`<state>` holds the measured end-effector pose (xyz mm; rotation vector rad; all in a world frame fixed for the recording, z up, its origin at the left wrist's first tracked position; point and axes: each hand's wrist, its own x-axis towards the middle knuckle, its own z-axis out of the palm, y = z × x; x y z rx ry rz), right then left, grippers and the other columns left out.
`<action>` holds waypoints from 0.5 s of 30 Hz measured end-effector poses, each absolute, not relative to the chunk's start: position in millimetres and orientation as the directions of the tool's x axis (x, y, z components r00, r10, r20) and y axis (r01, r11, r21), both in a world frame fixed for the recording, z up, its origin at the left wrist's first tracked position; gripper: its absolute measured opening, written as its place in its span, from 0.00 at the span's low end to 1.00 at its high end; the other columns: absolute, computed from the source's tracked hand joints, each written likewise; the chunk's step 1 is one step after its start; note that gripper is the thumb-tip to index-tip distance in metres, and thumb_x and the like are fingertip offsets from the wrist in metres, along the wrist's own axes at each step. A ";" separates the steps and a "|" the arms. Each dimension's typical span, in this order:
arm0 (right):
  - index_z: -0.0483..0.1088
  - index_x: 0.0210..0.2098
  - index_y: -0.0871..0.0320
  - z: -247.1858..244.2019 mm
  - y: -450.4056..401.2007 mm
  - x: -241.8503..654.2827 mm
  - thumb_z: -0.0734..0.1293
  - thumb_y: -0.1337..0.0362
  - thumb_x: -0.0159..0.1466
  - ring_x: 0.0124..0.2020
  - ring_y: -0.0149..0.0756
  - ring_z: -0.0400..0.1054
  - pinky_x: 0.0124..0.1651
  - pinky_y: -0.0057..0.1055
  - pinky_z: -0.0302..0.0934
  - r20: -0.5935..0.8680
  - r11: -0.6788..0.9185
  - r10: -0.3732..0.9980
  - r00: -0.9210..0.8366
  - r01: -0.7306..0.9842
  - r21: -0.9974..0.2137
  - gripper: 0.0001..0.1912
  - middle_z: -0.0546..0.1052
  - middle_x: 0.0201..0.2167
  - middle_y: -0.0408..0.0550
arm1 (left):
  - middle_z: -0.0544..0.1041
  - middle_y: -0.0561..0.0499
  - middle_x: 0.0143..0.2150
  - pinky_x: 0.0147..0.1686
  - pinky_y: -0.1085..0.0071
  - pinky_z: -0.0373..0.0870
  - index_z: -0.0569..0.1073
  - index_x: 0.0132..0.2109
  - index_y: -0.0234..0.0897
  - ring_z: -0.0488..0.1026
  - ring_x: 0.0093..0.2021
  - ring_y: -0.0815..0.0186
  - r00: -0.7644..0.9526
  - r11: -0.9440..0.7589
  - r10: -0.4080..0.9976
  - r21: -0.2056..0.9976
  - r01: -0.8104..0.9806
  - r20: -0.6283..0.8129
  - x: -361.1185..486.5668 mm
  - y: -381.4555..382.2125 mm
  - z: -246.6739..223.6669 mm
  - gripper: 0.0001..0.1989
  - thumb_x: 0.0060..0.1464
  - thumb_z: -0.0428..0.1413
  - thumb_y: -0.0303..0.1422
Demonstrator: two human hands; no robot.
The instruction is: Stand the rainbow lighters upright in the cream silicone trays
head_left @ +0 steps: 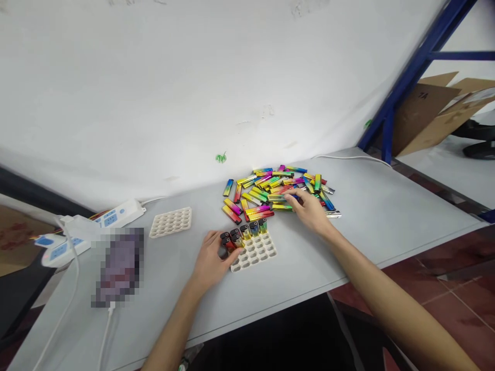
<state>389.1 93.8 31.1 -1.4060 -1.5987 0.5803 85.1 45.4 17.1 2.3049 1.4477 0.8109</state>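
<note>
My left hand [211, 262] is closed around lighters at the left end of a pale tray [253, 259] with rows of oval holes. Its thumb rests against a yellow lighter [237, 240]. Several lighters with black tops stand upright along the tray's back and left side, among them a blue one [254, 229] and a green-yellow one [263, 226]. Beyond the tray, a loose heap of shiny multicoloured lighters [257, 196] lies on the table. At the heap's front right, my right hand [309, 212] pinches a lighter [276, 198] lying flat; the fingers partly hide it.
A second holed tray [170, 222] lies on the left of the grey table [309, 278]. Near it are power strips [119, 214], a white cable [73, 283] and a pixelated object [119, 268]. A wall stands behind; blue framing [402, 77] and cardboard boxes [429, 113] are at right.
</note>
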 end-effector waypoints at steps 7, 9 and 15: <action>0.66 0.27 0.57 37.2 87.3 379.0 0.68 0.43 0.60 0.26 0.31 0.62 0.32 0.30 0.59 0.107 0.095 0.991 0.074 0.157 -0.983 0.22 0.69 0.23 0.41 | 0.77 0.49 0.40 0.49 0.58 0.69 0.71 0.36 0.40 0.69 0.47 0.57 0.312 -0.404 0.914 0.531 0.745 0.259 85.4 44.1 14.8 0.11 0.58 0.59 0.42; 0.64 0.30 0.56 37.0 86.3 375.9 0.67 0.42 0.61 0.28 0.32 0.65 0.34 0.32 0.63 0.061 0.061 0.998 0.027 -0.006 -0.998 0.22 0.71 0.26 0.42 | 0.77 0.49 0.40 0.49 0.58 0.69 0.71 0.36 0.40 0.69 0.48 0.57 0.311 -0.400 0.916 0.537 0.743 0.253 84.9 44.1 15.1 0.11 0.58 0.59 0.42; 0.64 0.37 0.53 34.4 84.1 371.6 0.63 0.42 0.64 0.15 0.24 0.47 0.17 0.24 0.47 -0.066 -0.077 0.995 -0.068 -0.176 -0.981 0.20 0.57 0.20 0.33 | 0.78 0.50 0.42 0.49 0.59 0.69 0.73 0.37 0.41 0.69 0.48 0.58 0.317 -0.396 0.918 0.584 0.709 0.238 83.4 45.0 16.6 0.09 0.58 0.59 0.42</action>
